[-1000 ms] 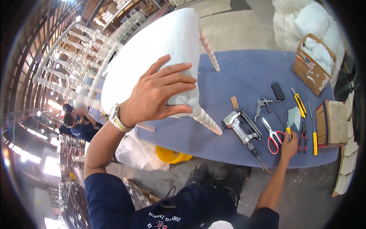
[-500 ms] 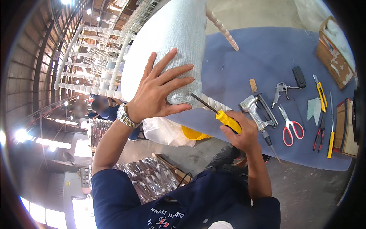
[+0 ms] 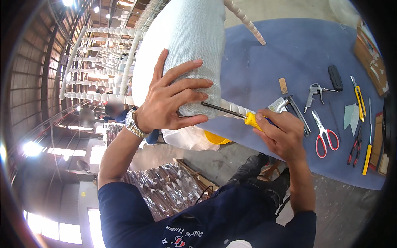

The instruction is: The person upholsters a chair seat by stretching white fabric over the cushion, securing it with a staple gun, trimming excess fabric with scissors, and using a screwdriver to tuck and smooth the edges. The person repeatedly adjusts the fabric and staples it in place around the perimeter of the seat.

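A chair with a padded seat in pale blue-white fabric (image 3: 190, 41) and turned white wooden spindles (image 3: 109, 64) lies tipped on its side at the table. My left hand (image 3: 175, 93) rests spread over the seat's rounded corner, pressing the fabric, a metal watch on its wrist. My right hand (image 3: 283, 134) is closed round the yellow handle of a screwdriver-like tool (image 3: 231, 111). The dark shaft points left, and its tip touches the fabric at the corner near my left fingers. A turned white leg (image 3: 235, 106) runs behind the shaft.
On the blue-covered table (image 3: 264, 74) lie a staple gun (image 3: 295, 111), air blow gun (image 3: 316, 95), scissors (image 3: 324, 134), yellow cutter (image 3: 359, 99), pliers (image 3: 355, 146) and a yellow-handled rod (image 3: 367, 159). A cardboard box (image 3: 370, 58) stands at right. Below are wrapped bundles (image 3: 165, 188) and a yellow bucket (image 3: 217, 137).
My right hand has moved right and slightly up, and the tool now lies closer to level. My left fingers have shifted a little on the fabric. The view has turned slightly.
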`<act>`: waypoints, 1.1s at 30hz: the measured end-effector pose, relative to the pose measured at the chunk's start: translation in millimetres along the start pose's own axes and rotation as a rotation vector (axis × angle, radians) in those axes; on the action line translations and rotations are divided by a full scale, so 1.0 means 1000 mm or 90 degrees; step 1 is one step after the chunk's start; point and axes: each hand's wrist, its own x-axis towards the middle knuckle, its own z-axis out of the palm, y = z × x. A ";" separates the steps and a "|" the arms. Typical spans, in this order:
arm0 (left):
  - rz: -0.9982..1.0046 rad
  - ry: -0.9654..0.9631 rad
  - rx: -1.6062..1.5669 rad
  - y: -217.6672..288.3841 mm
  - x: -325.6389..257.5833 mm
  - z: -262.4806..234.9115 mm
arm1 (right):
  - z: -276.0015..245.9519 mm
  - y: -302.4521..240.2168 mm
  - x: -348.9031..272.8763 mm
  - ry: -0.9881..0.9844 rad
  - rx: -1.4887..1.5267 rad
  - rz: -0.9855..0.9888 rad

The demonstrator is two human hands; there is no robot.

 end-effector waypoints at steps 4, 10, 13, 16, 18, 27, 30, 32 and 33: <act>0.008 0.029 -0.018 -0.003 0.000 0.006 | 0.003 0.018 0.004 0.004 -0.041 -0.077; 0.017 0.049 -0.040 -0.001 -0.001 0.008 | 0.032 0.027 -0.008 -0.002 0.262 0.088; 0.029 0.048 -0.041 -0.002 -0.003 0.008 | 0.032 0.018 -0.013 -0.047 0.297 0.145; 0.039 0.054 -0.045 -0.003 -0.002 0.009 | 0.034 0.013 -0.016 -0.131 0.495 0.322; 0.039 0.047 -0.047 -0.004 0.000 0.004 | 0.046 0.013 -0.023 -0.145 0.695 0.463; 0.033 0.010 -0.109 -0.006 0.002 -0.001 | 0.063 -0.004 -0.042 -0.055 0.647 0.420; 0.035 0.031 -0.117 -0.008 0.000 0.002 | 0.064 -0.010 -0.038 -0.025 0.473 0.357; 0.031 0.028 -0.116 -0.006 0.002 0.001 | 0.075 -0.010 -0.035 0.047 0.424 0.281; 0.026 0.025 -0.116 -0.006 0.003 0.001 | 0.079 -0.009 -0.034 0.082 0.400 0.243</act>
